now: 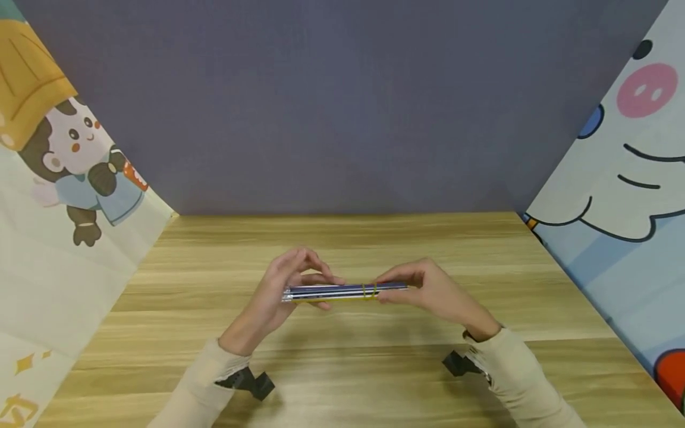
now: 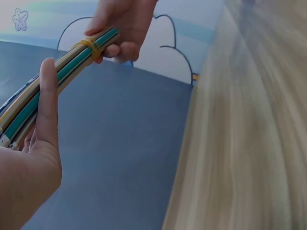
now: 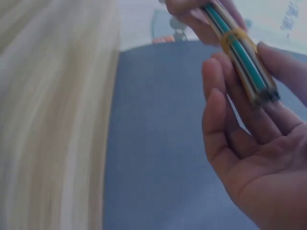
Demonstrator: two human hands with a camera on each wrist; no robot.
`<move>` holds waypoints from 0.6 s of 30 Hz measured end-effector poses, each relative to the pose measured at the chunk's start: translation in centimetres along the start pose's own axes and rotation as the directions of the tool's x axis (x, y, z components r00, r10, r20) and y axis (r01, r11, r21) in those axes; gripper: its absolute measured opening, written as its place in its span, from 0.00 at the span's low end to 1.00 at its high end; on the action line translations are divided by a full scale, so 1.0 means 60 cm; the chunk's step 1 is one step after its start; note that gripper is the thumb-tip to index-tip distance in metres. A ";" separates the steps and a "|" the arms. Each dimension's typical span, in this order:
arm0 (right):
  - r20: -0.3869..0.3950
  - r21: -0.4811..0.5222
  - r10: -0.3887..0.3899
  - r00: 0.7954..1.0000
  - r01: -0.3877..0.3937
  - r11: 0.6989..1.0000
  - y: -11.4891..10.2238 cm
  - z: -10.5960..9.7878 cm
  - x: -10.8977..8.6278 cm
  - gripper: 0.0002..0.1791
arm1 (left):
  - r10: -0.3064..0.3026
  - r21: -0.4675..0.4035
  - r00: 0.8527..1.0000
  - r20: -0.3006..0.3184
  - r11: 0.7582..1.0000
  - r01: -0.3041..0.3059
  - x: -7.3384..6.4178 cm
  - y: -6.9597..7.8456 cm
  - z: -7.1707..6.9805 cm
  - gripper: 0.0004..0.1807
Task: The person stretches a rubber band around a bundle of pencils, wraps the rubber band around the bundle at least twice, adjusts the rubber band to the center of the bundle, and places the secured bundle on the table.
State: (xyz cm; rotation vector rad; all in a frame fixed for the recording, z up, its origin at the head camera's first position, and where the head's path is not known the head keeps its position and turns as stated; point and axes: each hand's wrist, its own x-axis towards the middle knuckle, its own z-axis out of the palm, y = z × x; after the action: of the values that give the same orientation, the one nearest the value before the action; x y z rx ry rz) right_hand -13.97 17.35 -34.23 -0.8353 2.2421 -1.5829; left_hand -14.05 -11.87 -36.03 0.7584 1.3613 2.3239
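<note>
A bundle of pencils (image 1: 332, 292) lies level between both hands, raised above the wooden table. Its metal-capped eraser ends sit at my left hand (image 1: 275, 288), which holds them, the thumb extended along the bundle in the left wrist view. My right hand (image 1: 441, 291) pinches the opposite end between thumb and fingers. Wound around the bundle close to the right fingertips is a yellow rubber band (image 1: 370, 290). Green, tan and dark-striped pencils (image 2: 72, 64) show in the left wrist view. From the right wrist, the pencils' dark ends (image 3: 265, 96) appear blurred above the palm.
The wood-grain table (image 1: 342, 380) runs back to a grey-blue panel (image 1: 342, 107). Cartoon-printed sheets stand along the left side (image 1: 64, 249) and right side (image 1: 631, 273). Black camera mounts (image 1: 251, 381) sit at both wrists, near the beige sleeves.
</note>
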 end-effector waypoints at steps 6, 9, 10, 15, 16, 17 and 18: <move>-0.038 0.034 0.014 0.999 -0.013 0.999 -0.002 0.001 0.002 0.12 | 0.010 -0.034 0.999 -0.043 0.999 -0.011 0.000 -0.004 -0.004 0.20; -0.078 0.031 0.017 0.997 -0.015 0.999 -0.002 0.007 0.003 0.11 | 0.010 -0.065 0.998 -0.054 0.998 -0.014 0.002 -0.014 -0.001 0.20; -0.092 0.030 0.018 0.996 -0.016 0.999 -0.002 0.009 0.002 0.10 | 0.013 -0.071 0.998 -0.055 0.997 -0.017 0.002 -0.017 0.000 0.19; -0.031 0.023 0.001 1.000 -0.001 1.000 0.000 0.026 0.006 0.11 | 0.000 -0.042 1.000 -0.007 0.999 0.000 0.006 -0.032 0.009 0.17; -0.007 0.028 0.003 1.000 -0.003 1.000 0.001 0.031 0.007 0.11 | -0.006 -0.033 1.000 0.000 0.999 0.006 0.005 -0.034 0.010 0.17; 0.019 0.033 -0.002 1.000 0.002 0.999 0.003 0.034 0.009 0.12 | -0.015 -0.027 1.000 0.005 1.000 0.015 0.005 -0.035 0.011 0.16; 0.048 0.052 -0.006 0.999 0.003 0.999 0.004 0.036 0.010 0.12 | -0.024 -0.021 1.000 0.007 0.999 0.024 0.005 -0.035 0.012 0.16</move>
State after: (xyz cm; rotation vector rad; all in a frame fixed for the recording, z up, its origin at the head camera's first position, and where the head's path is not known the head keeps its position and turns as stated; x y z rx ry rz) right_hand -13.37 15.37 -35.21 -0.8559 2.1583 -1.5980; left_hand -13.83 -10.20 -37.52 0.7394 1.3332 2.3117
